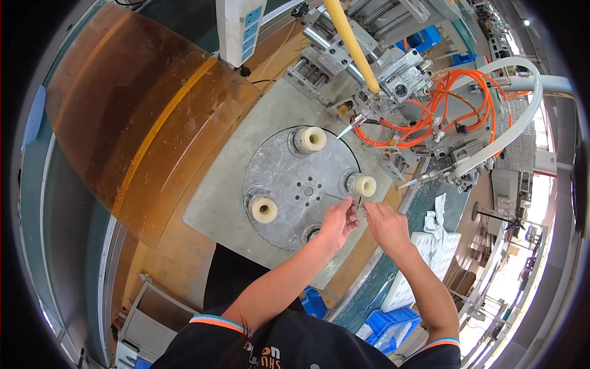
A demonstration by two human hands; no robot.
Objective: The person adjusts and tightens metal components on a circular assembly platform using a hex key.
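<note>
Both hands meet over the right edge of a round grey metal turntable (286,175). My left hand (341,222) is closed in a pinch, and a thin metal rod (334,197) sticks out to the left from its fingertips. Close beside it, my right hand (386,226) is also pinched, on something small and dark that its fingers mostly hide. Just above the fingertips is a cream ring-shaped fixture (365,186) on the turntable. Two more such fixtures stand at the top (313,139) and the left (264,210). A fourth post (313,234) is partly hidden by my left forearm.
A dispensing needle (345,131) on a metal arm points at the turntable from the upper right, among orange hoses (430,111). A second nozzle (410,182) is farther right. An amber curved shield (153,117) stands left. Blue bins (390,329) and a white tray (402,289) lie lower right.
</note>
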